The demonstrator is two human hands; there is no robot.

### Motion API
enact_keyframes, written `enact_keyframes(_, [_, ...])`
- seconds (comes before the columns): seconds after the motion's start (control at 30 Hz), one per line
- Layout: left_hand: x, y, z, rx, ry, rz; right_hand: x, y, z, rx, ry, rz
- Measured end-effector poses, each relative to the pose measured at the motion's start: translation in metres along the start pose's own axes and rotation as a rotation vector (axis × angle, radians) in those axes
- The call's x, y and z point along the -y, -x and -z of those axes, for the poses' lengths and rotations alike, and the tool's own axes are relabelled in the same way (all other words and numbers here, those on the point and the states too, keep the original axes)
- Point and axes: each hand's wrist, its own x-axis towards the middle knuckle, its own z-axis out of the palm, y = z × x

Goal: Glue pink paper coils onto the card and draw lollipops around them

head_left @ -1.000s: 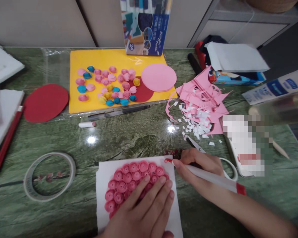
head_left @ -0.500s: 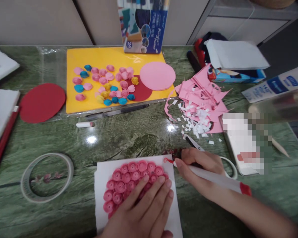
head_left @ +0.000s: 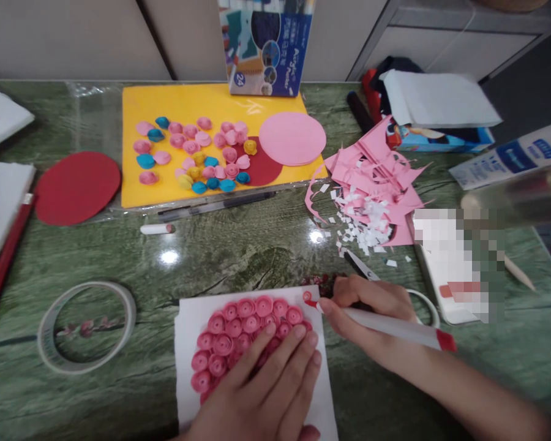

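A white sheet (head_left: 190,312) lies at the front of the table, with a cluster of pink rolled-paper roses (head_left: 223,344) on it. My left hand (head_left: 266,386) rests flat over the roses, fingers stretched out, hiding part of the cluster. In my right hand (head_left: 371,306) a white marker (head_left: 395,326) with a red end is pinched like a pen. Its red tip touches the sheet near the upper right corner, at a small red curl (head_left: 307,295). Scissors (head_left: 360,264) lie partly hidden behind my right hand.
A tape roll (head_left: 87,327) lies at the left. Behind are a yellow sheet (head_left: 165,101) with small paper roses, a marker box (head_left: 266,52), a red disc (head_left: 78,188) and pink paper scraps (head_left: 371,165). A phone (head_left: 454,275) lies right of my right hand.
The marker has shifted slightly, its rear end swinging up and left. The red curl at its tip looks a little fuller. My left hand stays in place.
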Motion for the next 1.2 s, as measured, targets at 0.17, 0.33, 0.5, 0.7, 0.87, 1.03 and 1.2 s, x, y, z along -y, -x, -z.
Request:
enact_keyframes(0.17, [0.0000, -0.0018, 0.0008, -0.007, 0.005, 0.000, 0.0016, -0.0001, -0.0002, 0.001, 0.011, -0.017])
enact_keyframes(0.33, [0.0001, -0.0020, 0.0013, -0.006, 0.008, 0.005, 0.0017, 0.0015, -0.0013, -0.017, 0.034, -0.049])
enact_keyframes(0.5, [-0.0007, -0.0008, -0.0003, -0.001, 0.005, 0.013, 0.0011, 0.0026, -0.0037, -0.061, 0.054, -0.048])
enact_keyframes(0.7, [-0.0013, -0.0002, 0.0002, -0.014, 0.010, 0.014, 0.0032, -0.0006, -0.0045, -0.103, 0.087, -0.014])
enact_keyframes(0.87, [-0.0017, -0.0017, 0.0019, -0.008, 0.020, 0.020, 0.0015, 0.0006, -0.0049, -0.106, 0.104, -0.013])
enact_keyframes(1.03, [-0.0006, -0.0020, 0.0013, -0.010, 0.019, 0.013, 0.0017, 0.0010, -0.0040, -0.122, 0.117, 0.012])
enact_keyframes(1.2, [0.0007, -0.0020, 0.0006, -0.011, 0.019, 0.006, 0.0016, 0.0007, -0.0010, -0.076, 0.167, 0.012])
